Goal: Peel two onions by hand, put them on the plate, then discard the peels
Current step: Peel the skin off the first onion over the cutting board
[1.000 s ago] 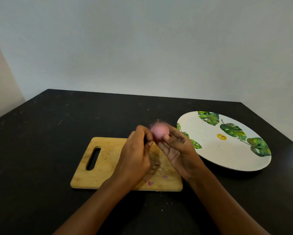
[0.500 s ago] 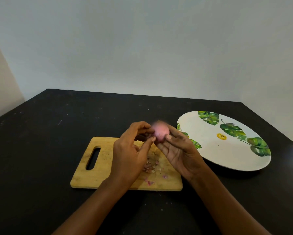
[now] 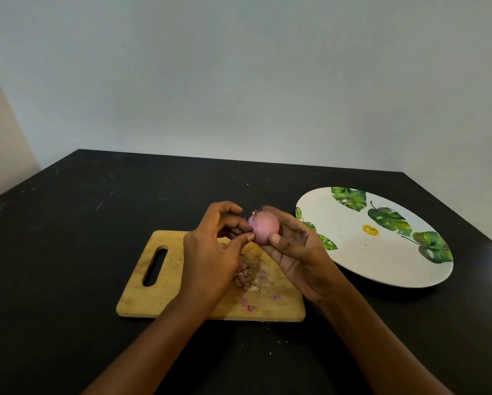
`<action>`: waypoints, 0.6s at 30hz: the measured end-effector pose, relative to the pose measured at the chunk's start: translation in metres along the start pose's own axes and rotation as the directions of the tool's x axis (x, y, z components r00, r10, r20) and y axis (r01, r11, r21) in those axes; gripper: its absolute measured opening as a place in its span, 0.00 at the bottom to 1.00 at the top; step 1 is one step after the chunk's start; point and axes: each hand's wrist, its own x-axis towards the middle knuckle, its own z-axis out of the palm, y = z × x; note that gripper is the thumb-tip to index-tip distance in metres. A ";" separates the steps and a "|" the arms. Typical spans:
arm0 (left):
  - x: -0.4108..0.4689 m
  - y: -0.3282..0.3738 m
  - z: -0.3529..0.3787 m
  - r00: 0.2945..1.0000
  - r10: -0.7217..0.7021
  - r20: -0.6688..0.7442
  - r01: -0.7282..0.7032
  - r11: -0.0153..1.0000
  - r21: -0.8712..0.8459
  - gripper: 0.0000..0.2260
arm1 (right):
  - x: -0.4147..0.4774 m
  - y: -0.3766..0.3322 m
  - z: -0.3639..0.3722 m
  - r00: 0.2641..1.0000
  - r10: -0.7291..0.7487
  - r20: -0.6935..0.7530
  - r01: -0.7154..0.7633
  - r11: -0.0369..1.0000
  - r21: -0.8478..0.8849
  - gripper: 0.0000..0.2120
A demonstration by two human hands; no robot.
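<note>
Since the earlier frames, the left hand (image 3: 210,252) has uncurled slightly; its thumb and fingers pinch skin on the onion (image 3: 263,226). The right hand (image 3: 296,258) grips the onion above the cutting board (image 3: 159,280) and fallen peels (image 3: 247,277). Step in hand: peeling. The plate (image 3: 353,252) holds no onion. Next move, judged: strip the remaining skin at the tip.

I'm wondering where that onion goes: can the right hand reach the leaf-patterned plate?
Probably yes: the leaf-patterned plate lies just beside the right hand, with nothing between them, though that hand grips the red onion.
</note>
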 end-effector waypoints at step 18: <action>-0.006 -0.001 0.005 0.999 -0.014 -0.029 0.013 0.999 -0.033 0.26 | 0.001 0.003 0.006 0.999 -0.021 -0.035 0.022 1.000 0.014 0.37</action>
